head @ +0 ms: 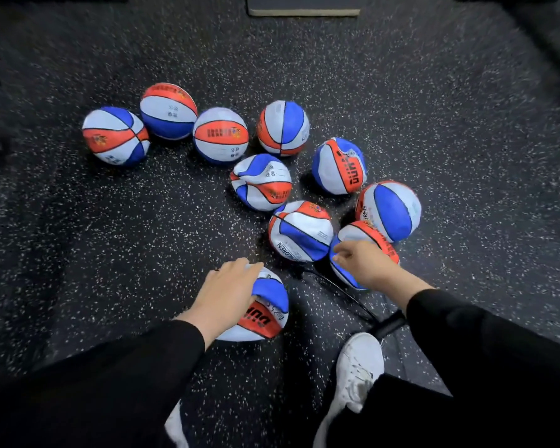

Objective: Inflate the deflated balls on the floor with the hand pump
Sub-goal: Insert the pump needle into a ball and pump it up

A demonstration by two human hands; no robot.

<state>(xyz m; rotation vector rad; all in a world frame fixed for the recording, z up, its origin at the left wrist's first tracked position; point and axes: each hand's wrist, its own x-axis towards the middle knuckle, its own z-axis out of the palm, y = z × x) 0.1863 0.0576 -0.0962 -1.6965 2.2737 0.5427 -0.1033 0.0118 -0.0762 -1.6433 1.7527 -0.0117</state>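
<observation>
Spreading across the whole room is a dark speckled rubber floor, with the edge of a dark mat at twelve o'clock. Ten red, white and blue balls lie on it: four plump ones in a row from ten to twelve o'clock, beginning with a firm ball at the far left, and crumpled ones trailing toward three o'clock, among them a badly caved-in ball near the centre. At six o'clock, the person's left hand rests on a sagging ball, fingers curved loosely over its top. Their right hand, at about four o'clock, lies on another deflated ball with fingers bent; whether it grips I cannot tell. A white shoe stands at five o'clock, just beside the pump's black handle, its thin hose running between the two hands.
</observation>
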